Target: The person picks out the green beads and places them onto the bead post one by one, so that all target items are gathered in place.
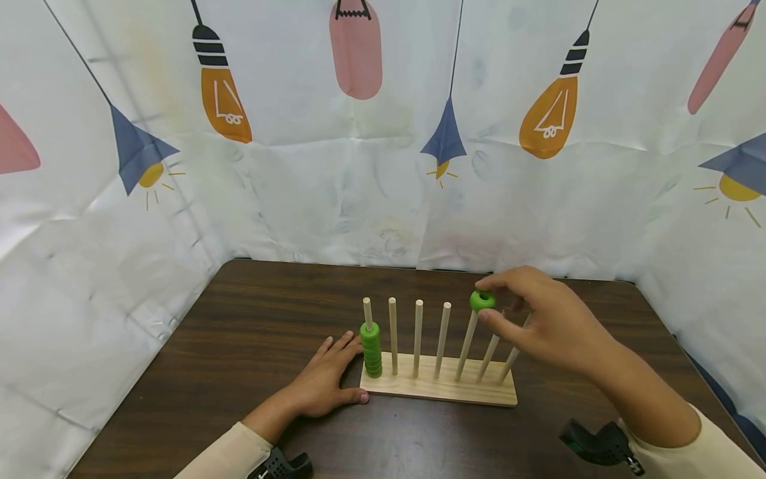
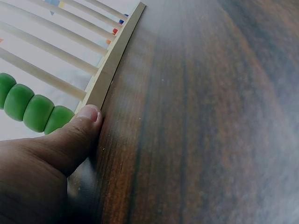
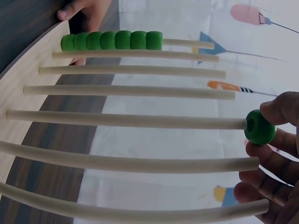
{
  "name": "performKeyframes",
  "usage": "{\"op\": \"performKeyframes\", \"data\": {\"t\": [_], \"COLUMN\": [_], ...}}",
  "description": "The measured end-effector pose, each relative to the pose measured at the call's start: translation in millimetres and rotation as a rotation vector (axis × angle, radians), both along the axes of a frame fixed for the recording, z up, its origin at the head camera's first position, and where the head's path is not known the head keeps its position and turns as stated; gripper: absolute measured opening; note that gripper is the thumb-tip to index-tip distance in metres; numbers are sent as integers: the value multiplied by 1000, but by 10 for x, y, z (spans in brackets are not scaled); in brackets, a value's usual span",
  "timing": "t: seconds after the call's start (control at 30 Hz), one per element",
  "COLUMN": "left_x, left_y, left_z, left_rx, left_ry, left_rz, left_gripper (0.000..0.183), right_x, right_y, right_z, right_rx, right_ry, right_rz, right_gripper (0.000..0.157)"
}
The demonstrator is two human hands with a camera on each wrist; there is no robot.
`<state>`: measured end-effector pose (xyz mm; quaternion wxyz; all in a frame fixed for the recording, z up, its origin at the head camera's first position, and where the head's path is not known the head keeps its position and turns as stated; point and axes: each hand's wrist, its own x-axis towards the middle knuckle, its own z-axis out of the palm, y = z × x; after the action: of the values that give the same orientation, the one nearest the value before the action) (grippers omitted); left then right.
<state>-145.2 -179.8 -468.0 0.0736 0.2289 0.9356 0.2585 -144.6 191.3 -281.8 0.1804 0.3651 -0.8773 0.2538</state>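
A pale wooden peg rack (image 1: 439, 387) stands on the table, with several upright pegs in a row. Green beads (image 1: 372, 350) are stacked on its leftmost peg, whose tip sticks out above them. My right hand (image 1: 550, 319) pinches a single green bead (image 1: 482, 301) between thumb and fingers at the top of the third peg from the right. In the right wrist view this held bead (image 3: 260, 127) sits right at the peg's tip, its hole facing the peg. My left hand (image 1: 329, 379) lies flat beside the rack's left end, the thumb against the base's front corner.
The dark wood-grain table (image 1: 239, 346) ends at a white printed sheet (image 1: 335, 199) hung behind and at both sides. Small red, orange and blue round things (image 2: 115, 31) show past the rack's base in the left wrist view.
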Motion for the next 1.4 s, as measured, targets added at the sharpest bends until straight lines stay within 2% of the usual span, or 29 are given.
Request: {"op": "performKeyframes", "data": {"t": [0.3, 0.7, 0.93, 1.4], "left_x": [-4, -1, -8, -5], "left_y": [5, -2, 0, 1], "left_z": [4, -9, -5, -12], "left_rx": [17, 10, 13, -4], "left_ry": [-1, 7, -1, 3], "left_rz": [-7, -5, -4, 2], "left_gripper": [85, 84, 85, 84], "right_x": [-28, -51, -64, -119], "right_y": [-88, -211, -292, -446], "right_z": [2, 1, 5, -14], "right_rx": [1, 16, -8, -14], "right_ry": [1, -52, -79, -62], "right_rz": [3, -2, 35, 68], "right_gripper": [35, 36, 36, 35]}}
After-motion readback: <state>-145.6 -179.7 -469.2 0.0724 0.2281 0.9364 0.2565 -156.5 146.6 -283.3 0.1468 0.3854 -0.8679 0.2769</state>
